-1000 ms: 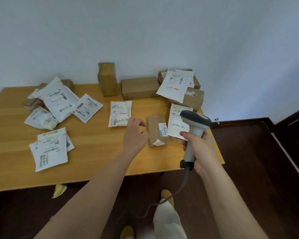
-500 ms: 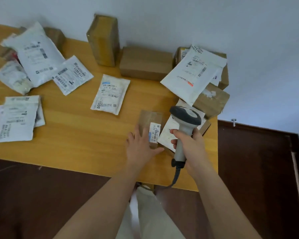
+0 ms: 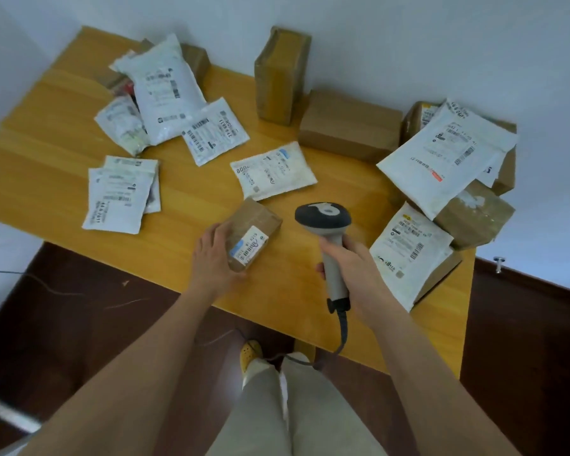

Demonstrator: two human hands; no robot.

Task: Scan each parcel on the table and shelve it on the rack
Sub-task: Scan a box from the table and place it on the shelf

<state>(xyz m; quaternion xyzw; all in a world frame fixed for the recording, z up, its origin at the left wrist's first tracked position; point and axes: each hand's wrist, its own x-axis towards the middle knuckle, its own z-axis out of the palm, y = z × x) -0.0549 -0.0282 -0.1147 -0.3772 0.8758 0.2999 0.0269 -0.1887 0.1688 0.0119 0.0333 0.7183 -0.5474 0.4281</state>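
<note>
Now a small brown box (image 3: 255, 230) is lying tilted near the front edge of the wooden table (image 3: 46, 166), its white label (image 3: 249, 246) facing up. The left hand (image 3: 216, 258) is gripping the box at its near end, fingers curled over its left side and thumb under the near corner. Just to the right, apart from the box, the right hand (image 3: 352, 271) is holding a grey barcode scanner (image 3: 324, 232) by its handle, fingers wrapped fully round it, the dark head sitting above the tabletop and the cable (image 3: 341, 337) hanging down off the table edge.

Behind the box a white padded mailer (image 3: 273, 171) is lying flat. To the right, a white mailer (image 3: 408, 251) is resting on a flat carton, and a larger white mailer (image 3: 445, 153) is leaning over stacked brown boxes. Along the wall a tall brown box (image 3: 280, 74) is standing upright beside a long low carton (image 3: 349, 125). At the left, several white mailers are lying overlapped, with two stacked ones (image 3: 119, 195) nearest the front edge.
</note>
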